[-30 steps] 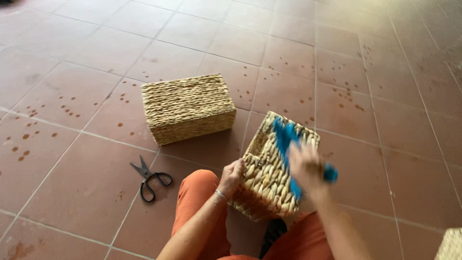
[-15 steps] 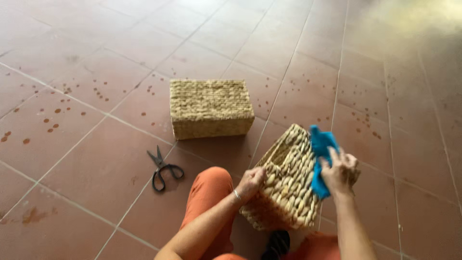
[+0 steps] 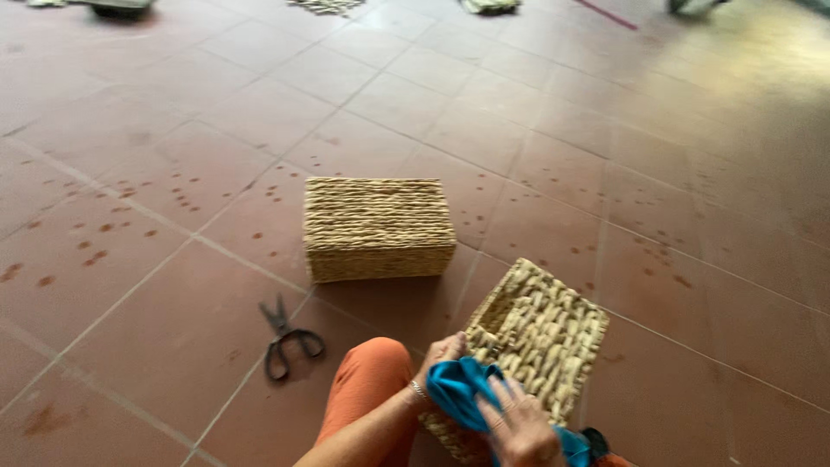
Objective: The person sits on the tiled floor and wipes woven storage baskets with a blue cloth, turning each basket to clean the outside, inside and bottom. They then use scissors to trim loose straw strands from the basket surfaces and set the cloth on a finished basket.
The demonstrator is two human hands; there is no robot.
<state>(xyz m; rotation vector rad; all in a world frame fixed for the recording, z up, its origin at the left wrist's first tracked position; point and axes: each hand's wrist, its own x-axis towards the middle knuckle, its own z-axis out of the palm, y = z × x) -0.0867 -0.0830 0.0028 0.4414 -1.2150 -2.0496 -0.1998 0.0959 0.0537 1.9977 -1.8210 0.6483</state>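
A floor (image 3: 156,285) of large reddish-brown tiles, speckled with small dark spots, fills nearly the whole view. On it, towards the middle, stands a rectangular woven basket (image 3: 377,227) of pale straw-coloured fibre, resting flat and well apart from the hands.

Nearer the person, tilted up on one edge, is a second woven basket (image 3: 545,333) of chunkier weave, its broad face turned upward and a rectangular recess showing at its upper left corner. It leans against the person's lap, just beside a bent knee in orange trousers (image 3: 367,389).

A blue cloth (image 3: 458,393) lies bunched against the near edge of that tilted basket, between the two hands. The right hand (image 3: 523,428) rests on top of the cloth with fingers spread and fairly flat, pressing it to the weave rather than closing round it. The left hand (image 3: 441,355) (a thin bracelet at its wrist) curls its fingers over the basket's near left edge, touching both the weave and the cloth; how firmly it grips I cannot tell.

A pair of black-handled scissors (image 3: 288,337) lies shut on the tiles to the left of the knee, untouched.
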